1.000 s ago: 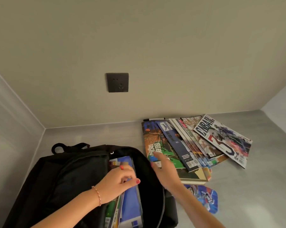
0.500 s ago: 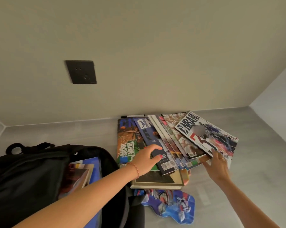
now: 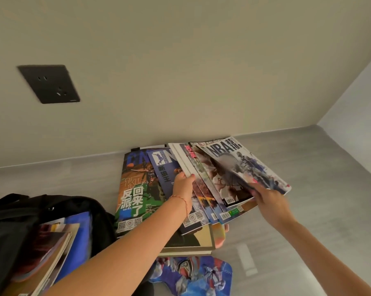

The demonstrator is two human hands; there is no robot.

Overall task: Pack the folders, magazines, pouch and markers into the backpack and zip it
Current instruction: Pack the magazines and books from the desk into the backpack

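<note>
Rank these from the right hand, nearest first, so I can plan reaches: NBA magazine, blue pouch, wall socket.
1. NBA magazine, gripped by the right hand.
2. Blue pouch, lower left on the table.
3. Wall socket, far upper left.

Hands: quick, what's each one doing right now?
Left hand: closed on the fanned magazines.
Right hand: closed on the NBA magazine.

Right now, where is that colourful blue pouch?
In the head view the pouch lies flat on the grey surface at bottom centre, just in front of the magazines, right of the open backpack.
</note>
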